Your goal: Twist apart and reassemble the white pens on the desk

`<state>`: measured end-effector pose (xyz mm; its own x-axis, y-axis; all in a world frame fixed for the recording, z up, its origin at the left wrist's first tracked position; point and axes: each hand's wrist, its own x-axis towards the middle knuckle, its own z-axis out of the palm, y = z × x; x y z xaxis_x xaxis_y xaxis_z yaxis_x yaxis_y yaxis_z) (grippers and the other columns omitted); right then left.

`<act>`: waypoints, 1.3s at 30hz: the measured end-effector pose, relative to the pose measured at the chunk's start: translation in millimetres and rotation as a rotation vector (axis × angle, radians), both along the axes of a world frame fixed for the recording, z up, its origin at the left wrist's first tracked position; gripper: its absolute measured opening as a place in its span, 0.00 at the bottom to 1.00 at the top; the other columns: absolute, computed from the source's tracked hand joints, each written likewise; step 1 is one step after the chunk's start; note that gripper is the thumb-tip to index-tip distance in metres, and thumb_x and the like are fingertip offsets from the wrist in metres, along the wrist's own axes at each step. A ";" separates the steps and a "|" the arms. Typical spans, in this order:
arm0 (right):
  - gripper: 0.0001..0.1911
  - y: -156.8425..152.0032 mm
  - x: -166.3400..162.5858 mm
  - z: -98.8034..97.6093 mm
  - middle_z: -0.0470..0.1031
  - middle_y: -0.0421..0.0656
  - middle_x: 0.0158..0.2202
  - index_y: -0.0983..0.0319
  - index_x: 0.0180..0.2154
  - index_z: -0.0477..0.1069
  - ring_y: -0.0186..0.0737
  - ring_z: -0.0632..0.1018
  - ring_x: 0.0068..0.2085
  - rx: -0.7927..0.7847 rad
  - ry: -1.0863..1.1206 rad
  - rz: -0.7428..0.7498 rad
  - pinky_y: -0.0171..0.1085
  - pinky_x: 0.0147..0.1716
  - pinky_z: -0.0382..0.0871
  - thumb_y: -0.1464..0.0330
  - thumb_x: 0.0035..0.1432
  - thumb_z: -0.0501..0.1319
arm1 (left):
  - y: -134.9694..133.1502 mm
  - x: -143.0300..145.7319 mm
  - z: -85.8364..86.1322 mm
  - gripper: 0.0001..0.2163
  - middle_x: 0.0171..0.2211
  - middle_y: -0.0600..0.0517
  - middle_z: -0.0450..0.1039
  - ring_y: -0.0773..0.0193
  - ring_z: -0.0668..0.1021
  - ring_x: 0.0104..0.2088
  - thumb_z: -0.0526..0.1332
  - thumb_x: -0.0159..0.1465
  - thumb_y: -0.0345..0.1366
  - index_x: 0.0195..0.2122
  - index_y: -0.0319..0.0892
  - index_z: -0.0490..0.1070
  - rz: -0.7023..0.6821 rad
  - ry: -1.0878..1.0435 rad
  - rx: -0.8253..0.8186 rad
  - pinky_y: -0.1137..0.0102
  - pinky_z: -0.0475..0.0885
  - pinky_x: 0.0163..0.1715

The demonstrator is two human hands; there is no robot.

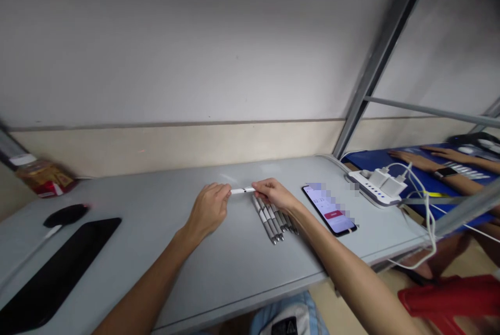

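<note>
Between my two hands a white pen (237, 191) is held level, a little above the grey table. My left hand (211, 207) is closed round its left end, hiding that part. The fingers of my right hand (273, 193) pinch the other end near a dark band. Just below my right hand, several white and grey pens (269, 220) lie side by side in a row, tips toward me. My right forearm covers some of them.
Right of the pens lies a phone (330, 210) with a lit screen. Beyond it is a power strip (374, 187) with plugs and white cables. A black mat (62, 272), a dark round object (65, 216) and a jar (42, 176) are leftward. Another person's hands (414, 160) rest on a blue surface.
</note>
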<state>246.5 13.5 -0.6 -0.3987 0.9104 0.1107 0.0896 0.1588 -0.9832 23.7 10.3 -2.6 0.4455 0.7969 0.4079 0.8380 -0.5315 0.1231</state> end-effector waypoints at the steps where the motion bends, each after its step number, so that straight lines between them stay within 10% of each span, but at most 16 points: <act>1: 0.20 -0.6 -0.8 0.9 0.56 0.35 0.19 0.62 0.24 0.67 0.30 0.57 0.21 0.104 -0.049 -0.037 0.32 0.22 0.49 0.53 0.59 0.57 | 0.9 -0.5 -1.5 0.13 0.28 0.49 0.70 0.59 0.71 0.33 0.44 0.67 0.33 0.30 0.43 0.66 0.011 -0.034 -0.025 0.66 0.63 0.37; 6: 0.11 0.4 -4.9 -1.7 0.71 0.40 0.30 0.60 0.37 0.73 0.35 0.67 0.30 0.418 -0.131 -0.198 0.33 0.30 0.60 0.59 0.57 0.61 | 7.3 -3.0 -8.2 0.15 0.28 0.51 0.69 0.62 0.71 0.31 0.42 0.69 0.40 0.29 0.44 0.63 -0.001 -0.198 -0.122 0.68 0.64 0.35; 25: 0.11 3.7 -3.0 -7.6 0.74 0.41 0.33 0.61 0.36 0.75 0.37 0.72 0.35 0.433 -0.203 -0.240 0.33 0.33 0.62 0.62 0.52 0.65 | 5.4 -4.5 -6.9 0.11 0.37 0.50 0.72 0.61 0.73 0.37 0.46 0.70 0.40 0.45 0.43 0.64 -0.143 -0.150 -0.129 0.67 0.66 0.40; 31: 0.14 3.0 -1.3 -6.0 0.71 0.39 0.24 0.64 0.30 0.75 0.33 0.68 0.27 0.361 -0.318 -0.182 0.33 0.29 0.59 0.62 0.60 0.57 | 7.5 -3.8 -9.4 0.09 0.34 0.51 0.72 0.62 0.74 0.34 0.47 0.70 0.39 0.41 0.44 0.64 -0.164 -0.089 -0.135 0.68 0.64 0.36; 39: 0.10 0.8 -3.9 -6.9 0.75 0.43 0.37 0.62 0.40 0.74 0.36 0.73 0.35 0.501 -0.333 -0.186 0.33 0.34 0.63 0.64 0.58 0.61 | 9.0 -4.4 -12.9 0.14 0.32 0.51 0.69 0.62 0.71 0.34 0.43 0.71 0.37 0.34 0.42 0.64 -0.178 -0.049 -0.064 0.67 0.63 0.36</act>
<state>242.6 14.3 -7.5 -0.3254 0.8375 0.4389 0.4489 0.5454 -0.7078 19.3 19.4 -15.4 0.5626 0.7323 0.3836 0.7237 -0.6606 0.1998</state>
